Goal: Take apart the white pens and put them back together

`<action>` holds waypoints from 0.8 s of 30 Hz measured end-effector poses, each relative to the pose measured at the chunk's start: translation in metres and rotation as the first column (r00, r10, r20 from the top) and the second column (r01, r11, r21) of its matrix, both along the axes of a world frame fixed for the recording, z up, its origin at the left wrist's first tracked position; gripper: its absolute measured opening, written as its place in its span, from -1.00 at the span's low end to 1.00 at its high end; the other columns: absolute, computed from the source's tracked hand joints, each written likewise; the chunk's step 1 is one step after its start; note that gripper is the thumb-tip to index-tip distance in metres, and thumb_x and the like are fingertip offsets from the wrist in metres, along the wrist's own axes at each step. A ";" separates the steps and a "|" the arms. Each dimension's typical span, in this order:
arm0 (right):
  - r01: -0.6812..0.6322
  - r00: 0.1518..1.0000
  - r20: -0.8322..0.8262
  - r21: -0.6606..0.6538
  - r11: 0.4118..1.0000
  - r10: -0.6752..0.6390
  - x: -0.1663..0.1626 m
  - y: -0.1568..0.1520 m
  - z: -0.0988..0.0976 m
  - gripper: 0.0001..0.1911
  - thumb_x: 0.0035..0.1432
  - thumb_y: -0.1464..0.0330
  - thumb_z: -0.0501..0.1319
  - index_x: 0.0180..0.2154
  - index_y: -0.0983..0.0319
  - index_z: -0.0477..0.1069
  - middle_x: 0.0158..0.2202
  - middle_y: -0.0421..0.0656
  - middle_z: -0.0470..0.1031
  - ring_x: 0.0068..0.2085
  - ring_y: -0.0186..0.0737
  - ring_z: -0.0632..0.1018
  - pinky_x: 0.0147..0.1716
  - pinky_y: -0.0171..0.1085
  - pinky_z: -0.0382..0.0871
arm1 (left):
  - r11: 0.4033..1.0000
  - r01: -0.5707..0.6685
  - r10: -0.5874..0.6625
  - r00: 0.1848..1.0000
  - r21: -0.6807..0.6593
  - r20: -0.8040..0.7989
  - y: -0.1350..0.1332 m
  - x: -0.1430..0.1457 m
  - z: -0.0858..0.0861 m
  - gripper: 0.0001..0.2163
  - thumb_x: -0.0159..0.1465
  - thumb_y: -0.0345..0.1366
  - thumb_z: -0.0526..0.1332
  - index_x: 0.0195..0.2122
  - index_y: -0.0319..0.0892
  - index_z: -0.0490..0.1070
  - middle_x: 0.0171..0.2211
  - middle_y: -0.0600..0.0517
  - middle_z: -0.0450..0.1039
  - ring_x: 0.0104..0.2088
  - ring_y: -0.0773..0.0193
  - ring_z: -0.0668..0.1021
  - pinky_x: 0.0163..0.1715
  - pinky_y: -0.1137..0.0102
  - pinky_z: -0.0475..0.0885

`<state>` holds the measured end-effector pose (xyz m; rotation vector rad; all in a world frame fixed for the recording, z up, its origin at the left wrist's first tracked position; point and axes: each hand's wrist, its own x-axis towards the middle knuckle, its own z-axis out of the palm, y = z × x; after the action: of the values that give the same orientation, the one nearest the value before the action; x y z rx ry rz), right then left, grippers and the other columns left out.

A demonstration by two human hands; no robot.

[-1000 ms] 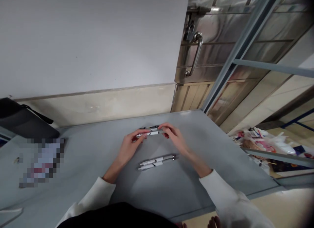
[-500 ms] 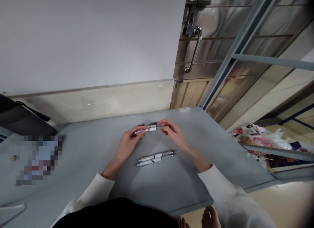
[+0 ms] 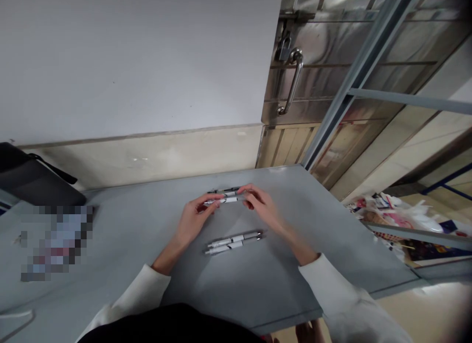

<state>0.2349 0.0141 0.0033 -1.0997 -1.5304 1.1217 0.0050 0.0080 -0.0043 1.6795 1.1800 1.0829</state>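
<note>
A white pen (image 3: 229, 199) lies crosswise between my two hands near the far side of the grey table (image 3: 140, 220). My left hand (image 3: 193, 216) pinches its left end between thumb and fingers. At the other end, my right hand (image 3: 261, 205) has its fingers closed on the pen. Just behind it lies at least one more pen (image 3: 223, 190), dark in part and partly covered by my fingers. Closer to me, two white pens (image 3: 234, 243) rest side by side, tips hidden in blur.
A dark grey case (image 3: 40, 178) with a strap stands at the table's far left, with a blurred-out flat item (image 3: 61, 244) before it. A metal frame post (image 3: 348, 87) rises at the right. Beyond the table's right edge are shelves of bagged goods (image 3: 401, 215).
The view has tilted slightly, so the scene sits a little lower. Both hands stay at the same pen, with only slight finger movement.
</note>
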 end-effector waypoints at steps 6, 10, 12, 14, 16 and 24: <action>0.011 1.000 -0.001 -0.036 0.999 -0.011 0.000 0.000 0.000 -0.76 0.32 0.17 0.10 -0.22 0.14 0.45 -0.54 -0.28 0.30 -0.45 -0.22 0.37 -0.37 -0.22 0.19 | 1.000 0.004 -0.004 1.000 -0.005 0.008 -0.001 0.000 0.001 -0.73 0.36 -0.08 0.28 -0.01 -0.03 0.64 -0.04 -0.02 0.66 -0.23 0.16 0.62 -0.20 0.32 0.49; -0.003 1.000 0.014 0.019 1.000 0.003 0.001 -0.001 0.002 -0.79 0.29 0.20 0.13 -0.18 0.14 0.47 -0.48 -0.25 0.33 -0.39 -0.20 0.39 -0.32 -0.22 0.22 | 1.000 -0.002 0.002 1.000 -0.007 0.008 -0.002 0.000 0.002 -0.73 0.35 -0.08 0.29 -0.01 -0.03 0.65 -0.06 -0.01 0.66 -0.24 0.16 0.62 -0.20 0.33 0.49; -0.018 1.000 0.022 0.032 0.999 0.018 0.002 -0.001 0.002 -0.75 0.33 0.14 0.12 -0.17 0.14 0.46 -0.50 -0.27 0.29 -0.42 -0.22 0.35 -0.35 -0.22 0.20 | 1.000 -0.001 0.001 1.000 -0.006 0.012 -0.001 0.000 0.001 -0.72 0.35 -0.08 0.29 -0.02 -0.04 0.65 -0.05 -0.02 0.66 -0.23 0.16 0.62 -0.21 0.33 0.49; -0.027 1.000 0.015 0.027 0.999 0.027 0.002 -0.001 0.002 -0.70 0.35 0.08 0.12 -0.16 0.14 0.45 -0.53 -0.28 0.24 -0.46 -0.23 0.30 -0.39 -0.23 0.17 | 1.000 0.001 -0.001 1.000 -0.002 0.014 -0.001 0.000 0.001 -0.72 0.34 -0.08 0.30 -0.02 -0.04 0.65 -0.05 -0.02 0.66 -0.23 0.16 0.62 -0.20 0.33 0.50; -0.033 0.999 -0.004 0.012 0.999 0.033 0.001 -0.001 0.001 -0.66 0.34 0.04 0.12 -0.17 0.15 0.45 -0.54 -0.30 0.18 -0.48 -0.25 0.27 -0.42 -0.24 0.15 | 1.000 0.001 -0.001 1.000 0.005 0.011 -0.001 0.000 0.002 -0.72 0.34 -0.08 0.31 -0.02 -0.05 0.65 -0.05 -0.02 0.67 -0.24 0.16 0.63 -0.19 0.31 0.51; -0.043 0.999 -0.019 -0.030 0.999 0.042 0.003 0.002 -0.001 -0.64 0.31 0.02 0.13 -0.21 0.14 0.50 -0.57 -0.34 0.02 -0.53 -0.29 0.14 -0.48 -0.26 0.03 | 0.998 0.023 -0.026 0.998 0.055 0.050 -0.005 0.003 0.006 -0.77 0.33 -0.12 0.33 -0.09 -0.07 0.66 -0.05 -0.03 0.68 -0.02 0.06 0.64 0.03 0.25 0.50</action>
<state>0.2377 0.0166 0.0025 -1.0788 -1.5339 1.1841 0.0076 0.0027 0.0016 1.6933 1.1041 1.1455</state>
